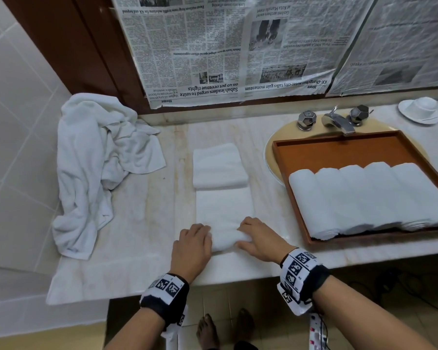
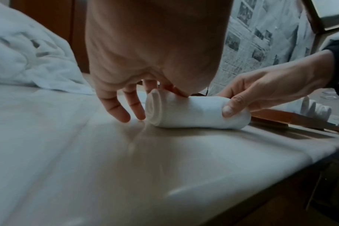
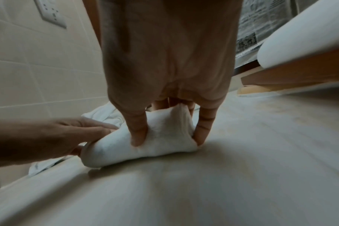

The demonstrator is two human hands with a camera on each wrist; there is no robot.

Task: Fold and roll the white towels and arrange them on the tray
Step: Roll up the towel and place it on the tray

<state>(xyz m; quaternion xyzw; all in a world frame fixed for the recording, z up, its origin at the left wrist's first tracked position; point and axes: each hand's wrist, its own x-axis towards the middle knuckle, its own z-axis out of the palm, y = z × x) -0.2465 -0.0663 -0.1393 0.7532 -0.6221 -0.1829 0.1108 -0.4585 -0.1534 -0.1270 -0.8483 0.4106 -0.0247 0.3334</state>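
Note:
A white towel roll [image 1: 225,242] [image 2: 194,113] [image 3: 161,137] lies on the marble counter near its front edge. The towel's flat unrolled part [image 1: 224,208] stretches away behind it. My left hand [image 1: 192,245] [image 2: 155,53] [image 3: 48,137] holds the roll's left end, fingers over the top and thumb at the near side. My right hand [image 1: 261,238] [image 2: 271,87] [image 3: 164,61] grips the right end, thumb in front and fingers behind. At the right, a brown wooden tray [image 1: 339,154] [image 2: 300,120] [image 3: 300,73] holds several rolled towels [image 1: 364,195] side by side.
A folded white towel [image 1: 219,165] lies just behind the flat strip. A crumpled pile of white towels [image 1: 94,160] fills the counter's left end against the tiled wall. The tray sits over a sink with a chrome faucet [image 1: 338,121]. A white cup and saucer [image 1: 420,109] stand far right.

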